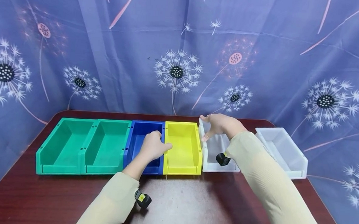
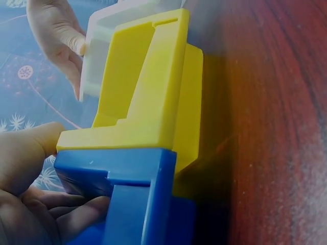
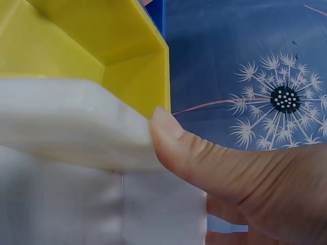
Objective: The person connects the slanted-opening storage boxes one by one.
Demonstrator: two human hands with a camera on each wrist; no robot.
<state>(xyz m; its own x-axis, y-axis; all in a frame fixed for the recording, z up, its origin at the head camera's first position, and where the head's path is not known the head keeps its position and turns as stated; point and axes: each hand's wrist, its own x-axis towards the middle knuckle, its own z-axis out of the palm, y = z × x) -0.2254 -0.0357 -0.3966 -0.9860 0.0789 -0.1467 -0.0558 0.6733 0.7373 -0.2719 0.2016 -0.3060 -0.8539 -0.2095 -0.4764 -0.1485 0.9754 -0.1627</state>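
Note:
My left hand (image 1: 153,147) reaches over the wall where the blue bin (image 1: 152,170) meets the yellow bin (image 1: 182,170). Its fingers are inside the blue bin and its thumb presses the yellow side, pinching the adjoining walls, as the left wrist view shows. My right hand (image 1: 223,124) grips the rim of a white bin (image 1: 220,167) near its back left corner. In the right wrist view the thumb (image 3: 171,135) lies on the white wall's edge, close beside the yellow bin (image 3: 138,81); the other fingers are partly hidden behind the back wall.
Two green bins (image 1: 59,169) stand side by side left of the blue one. Another white bin (image 1: 298,174) stands apart at the right, partly behind my right sleeve (image 1: 264,174). All stand on a dark red-brown table (image 1: 174,203) before a blue patterned curtain (image 1: 133,55).

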